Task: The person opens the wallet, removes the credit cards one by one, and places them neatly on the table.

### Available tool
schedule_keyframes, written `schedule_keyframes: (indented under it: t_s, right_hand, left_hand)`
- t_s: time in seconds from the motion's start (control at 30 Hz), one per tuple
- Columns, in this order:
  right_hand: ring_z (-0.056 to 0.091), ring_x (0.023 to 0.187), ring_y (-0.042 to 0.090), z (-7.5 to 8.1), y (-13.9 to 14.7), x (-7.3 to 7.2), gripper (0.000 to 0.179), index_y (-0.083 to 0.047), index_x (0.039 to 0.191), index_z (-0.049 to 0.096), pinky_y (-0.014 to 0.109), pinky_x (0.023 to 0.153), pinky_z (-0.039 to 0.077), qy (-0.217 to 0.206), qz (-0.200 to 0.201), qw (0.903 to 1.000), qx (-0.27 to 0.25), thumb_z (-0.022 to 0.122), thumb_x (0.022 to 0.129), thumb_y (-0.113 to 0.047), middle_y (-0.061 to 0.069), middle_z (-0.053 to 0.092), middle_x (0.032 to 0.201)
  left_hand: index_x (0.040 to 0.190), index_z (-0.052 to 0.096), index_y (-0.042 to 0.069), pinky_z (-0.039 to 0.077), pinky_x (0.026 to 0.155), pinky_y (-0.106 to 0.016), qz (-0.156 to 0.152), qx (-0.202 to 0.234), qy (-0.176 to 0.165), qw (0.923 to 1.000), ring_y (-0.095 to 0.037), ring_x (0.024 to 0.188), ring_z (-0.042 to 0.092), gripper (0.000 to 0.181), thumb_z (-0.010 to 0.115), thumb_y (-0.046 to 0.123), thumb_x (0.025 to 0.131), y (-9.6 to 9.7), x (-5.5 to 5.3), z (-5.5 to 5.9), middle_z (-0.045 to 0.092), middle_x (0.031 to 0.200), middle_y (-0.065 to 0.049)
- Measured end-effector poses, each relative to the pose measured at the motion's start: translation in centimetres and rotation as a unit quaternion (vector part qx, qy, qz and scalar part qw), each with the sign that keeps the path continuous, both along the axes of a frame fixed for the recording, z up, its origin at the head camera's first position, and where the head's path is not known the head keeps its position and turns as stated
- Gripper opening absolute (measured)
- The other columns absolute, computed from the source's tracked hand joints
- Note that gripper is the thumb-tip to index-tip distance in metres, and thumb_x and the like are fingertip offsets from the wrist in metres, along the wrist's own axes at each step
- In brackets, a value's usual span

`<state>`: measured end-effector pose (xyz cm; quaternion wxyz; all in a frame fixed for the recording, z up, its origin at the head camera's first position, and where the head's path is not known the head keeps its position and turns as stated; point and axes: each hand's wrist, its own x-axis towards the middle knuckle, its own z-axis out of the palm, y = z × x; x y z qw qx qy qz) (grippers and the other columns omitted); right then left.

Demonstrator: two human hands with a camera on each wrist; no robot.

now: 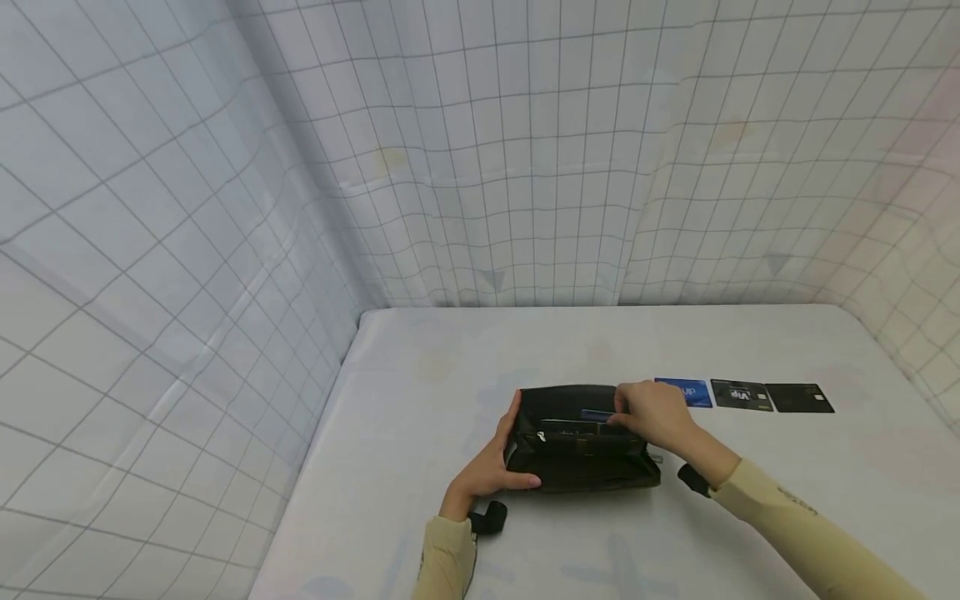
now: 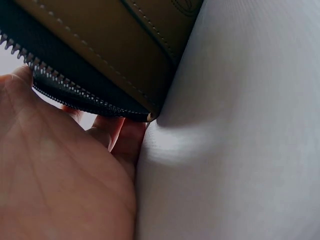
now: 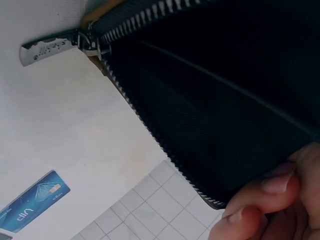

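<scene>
A dark zip-around wallet lies unzipped on the white table, its inner pockets facing up. My left hand grips the wallet's left end, thumb along the near edge and fingers at the far side. In the left wrist view, the wallet's outside looks brown with stitching. At the far right part of the wallet, my right hand pinches a blue card that sticks up from an inner pocket. Curled right fingers appear by the dark lining in the right wrist view, where the card is hidden.
Right of the wallet lie a blue card, a black VIP card and a plain black card in a row. A metal zipper pull hangs off the wallet's end. White gridded cloth surrounds the table.
</scene>
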<state>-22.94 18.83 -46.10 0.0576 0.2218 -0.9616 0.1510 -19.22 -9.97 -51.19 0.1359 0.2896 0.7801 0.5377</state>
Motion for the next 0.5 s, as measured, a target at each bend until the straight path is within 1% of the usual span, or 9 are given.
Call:
schedule_keyframes:
  t_s: [0.03,0.07,0.13,0.27,0.37,0.5]
  right_hand:
    - [0.039,0.044,0.006,0.0,0.0,0.0,0.025,-0.020,0.065,0.055,0.023,0.039,0.028,0.001,0.005,1.0000,0.001,0.076,0.074,-0.030,-0.011,0.049,0.054]
    - [0.039,0.044,0.006,0.1,0.0,0.0,0.025,-0.020,0.065,0.055,0.023,0.039,0.029,0.002,0.009,1.0000,0.002,0.076,0.074,-0.030,-0.011,0.049,0.054]
    - [0.039,0.045,0.005,0.1,0.0,0.0,0.024,-0.020,0.065,0.055,0.023,0.040,0.029,0.003,0.015,0.9999,0.004,0.076,0.075,-0.029,-0.011,0.050,0.055]
    - [0.038,0.045,0.004,0.4,-0.1,0.0,0.025,-0.020,0.066,0.054,0.022,0.040,0.029,0.004,0.027,0.9995,0.013,0.075,0.076,-0.029,-0.011,0.048,0.055]
    - [0.038,0.045,0.003,0.5,-0.1,0.0,0.025,-0.020,0.066,0.053,0.021,0.041,0.028,0.007,0.039,0.9990,0.020,0.074,0.077,-0.028,-0.011,0.047,0.055]
    - [0.038,0.047,0.003,0.8,0.1,0.0,0.024,-0.021,0.066,0.054,0.021,0.043,0.030,0.007,0.051,0.9984,0.023,0.073,0.079,-0.027,-0.012,0.047,0.056]
  left_hand:
    - [0.148,-0.014,0.019,0.012,0.109,-0.058,0.002,-0.002,0.002,1.0000,-0.021,0.142,-0.007,0.117,0.077,0.034,0.076,0.0,0.0,-0.1,-0.015,0.154,0.001]
    - [0.148,-0.014,0.020,0.012,0.108,-0.058,0.003,-0.001,0.001,1.0000,-0.021,0.142,-0.007,0.117,0.077,0.033,0.075,-0.1,-0.1,-0.5,-0.015,0.154,0.002]
    - [0.148,-0.014,0.024,0.012,0.108,-0.058,0.005,0.002,0.003,1.0000,-0.021,0.142,-0.008,0.118,0.078,0.032,0.075,-0.2,-0.5,-1.5,-0.015,0.154,0.004]
    - [0.147,-0.014,0.033,0.013,0.108,-0.058,0.011,0.009,0.007,0.9999,-0.017,0.142,-0.007,0.118,0.078,0.038,0.073,-0.3,-1.2,-3.5,-0.015,0.154,0.010]
    - [0.147,-0.013,0.035,0.013,0.108,-0.058,0.013,0.015,0.009,0.9998,-0.016,0.142,-0.006,0.117,0.076,0.046,0.072,-0.3,-1.3,-3.8,-0.014,0.154,0.013]
    - [0.147,-0.012,0.034,0.013,0.107,-0.060,0.016,0.019,0.015,0.9996,-0.017,0.142,-0.005,0.118,0.076,0.048,0.071,-0.3,-1.3,-3.9,-0.012,0.154,0.012]
